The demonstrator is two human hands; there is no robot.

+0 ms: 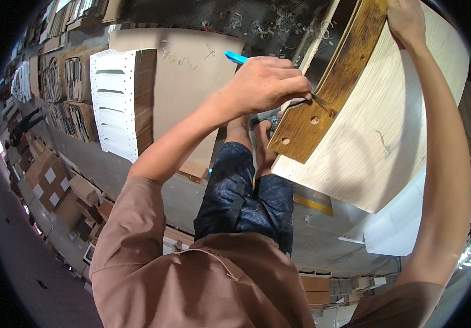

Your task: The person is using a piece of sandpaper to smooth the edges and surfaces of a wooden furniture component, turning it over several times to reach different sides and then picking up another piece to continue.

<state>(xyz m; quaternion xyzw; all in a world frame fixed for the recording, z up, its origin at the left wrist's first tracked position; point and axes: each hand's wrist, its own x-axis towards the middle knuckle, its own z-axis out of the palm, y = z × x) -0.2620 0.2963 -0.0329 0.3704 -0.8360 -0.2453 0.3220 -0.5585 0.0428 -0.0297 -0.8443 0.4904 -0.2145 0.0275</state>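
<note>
My left hand (268, 84) is closed around a slim tool with a blue handle (235, 57), apparently a utility knife. Its thin dark tip meets the edge of a brown-stained wooden board (344, 69). Two round holes show near that board's close end, along with a dark spot beside the tip. At the top right, my right hand (407, 20) grips the brown board's far part; its fingers are partly cut off by the picture's edge. Beneath the brown board lies a wide pale wood-grain panel (366, 143).
White slotted panels (114, 104) are stacked on a large cardboard sheet (194, 82) at left. Plastic strapping scraps (276, 24) litter the floor ahead. White sheets (395, 229) lie at lower right. Cardboard bundles (65, 78) and a distant person (22, 129) appear far left.
</note>
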